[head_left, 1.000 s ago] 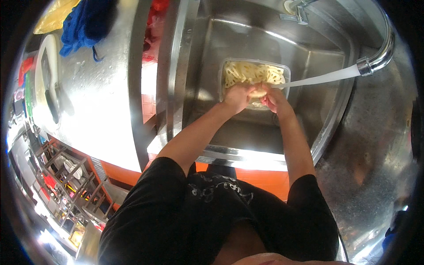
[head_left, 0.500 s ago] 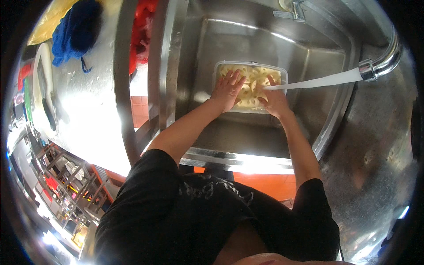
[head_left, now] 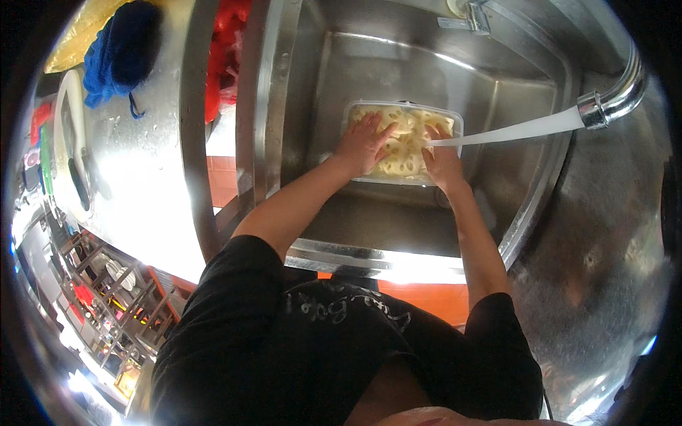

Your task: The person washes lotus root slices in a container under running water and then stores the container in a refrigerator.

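Left hand [head_left: 366, 142]: mine, fingers spread flat on the pale sliced food [head_left: 401, 142], palm down, clamped on nothing. Right hand [head_left: 442, 165]: mine, fingers loosely apart, resting on the food at the near right corner of the tub [head_left: 355, 112], pressing rather than gripping. Tub: clear, rectangular, shallow, sitting on the floor of the steel sink [head_left: 320, 71], toward the back; the food fills it nearly to the rim. Stream [head_left: 511, 131]: water from the tap [head_left: 614, 96] on the right, arcing left and landing in the tub just beside my right fingers. Risk, as I judge it: the tub looks full, so the running water may lift slices over the rim and into the sink; my flat hands hold them down only where they cover. Risk: a push from either palm could slide the light tub on the wet steel, and the stream would then miss it. Risk: splash off my right hand may reach the counter [head_left: 135, 163]. Left of the sink: wet steel counter, blue cloth [head_left: 117, 53], red bag [head_left: 227, 50], yellow bag [head_left: 82, 32] at the far edge.
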A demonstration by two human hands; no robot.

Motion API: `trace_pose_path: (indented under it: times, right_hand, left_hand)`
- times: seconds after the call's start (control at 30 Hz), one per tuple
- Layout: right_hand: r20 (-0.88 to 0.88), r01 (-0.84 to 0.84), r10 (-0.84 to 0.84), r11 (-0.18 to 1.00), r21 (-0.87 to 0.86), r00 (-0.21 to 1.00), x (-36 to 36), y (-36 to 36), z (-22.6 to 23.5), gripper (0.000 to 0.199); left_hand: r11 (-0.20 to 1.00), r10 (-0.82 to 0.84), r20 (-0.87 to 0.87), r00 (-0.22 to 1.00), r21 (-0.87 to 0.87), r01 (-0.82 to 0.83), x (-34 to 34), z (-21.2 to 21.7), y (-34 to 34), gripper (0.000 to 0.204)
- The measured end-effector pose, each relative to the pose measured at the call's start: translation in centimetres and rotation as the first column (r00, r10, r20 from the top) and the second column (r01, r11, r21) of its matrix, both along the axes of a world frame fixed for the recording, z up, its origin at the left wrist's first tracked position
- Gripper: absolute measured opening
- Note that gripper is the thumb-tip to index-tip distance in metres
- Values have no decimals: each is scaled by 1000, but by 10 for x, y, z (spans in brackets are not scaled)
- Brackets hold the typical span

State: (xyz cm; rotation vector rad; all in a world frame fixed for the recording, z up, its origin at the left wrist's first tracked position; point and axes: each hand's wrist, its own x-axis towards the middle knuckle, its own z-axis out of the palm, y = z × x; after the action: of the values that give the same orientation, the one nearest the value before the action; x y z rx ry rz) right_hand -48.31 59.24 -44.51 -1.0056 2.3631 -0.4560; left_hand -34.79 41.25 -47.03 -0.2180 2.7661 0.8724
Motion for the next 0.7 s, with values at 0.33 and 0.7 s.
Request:
trace_pose_path:
  times: [0.33, 0.7]
  right_hand:
    - [626, 510, -337, 852, -115, 704, 10, 31, 40, 38]
    - [-104, 347, -467, 771, -533, 878, 39, 43, 151, 23]
  left_hand:
    - [988, 49, 282, 958, -155, -5, -21, 38, 19, 65]
    - [-768, 259, 398, 880, 638, -63, -154, 135, 73, 31]
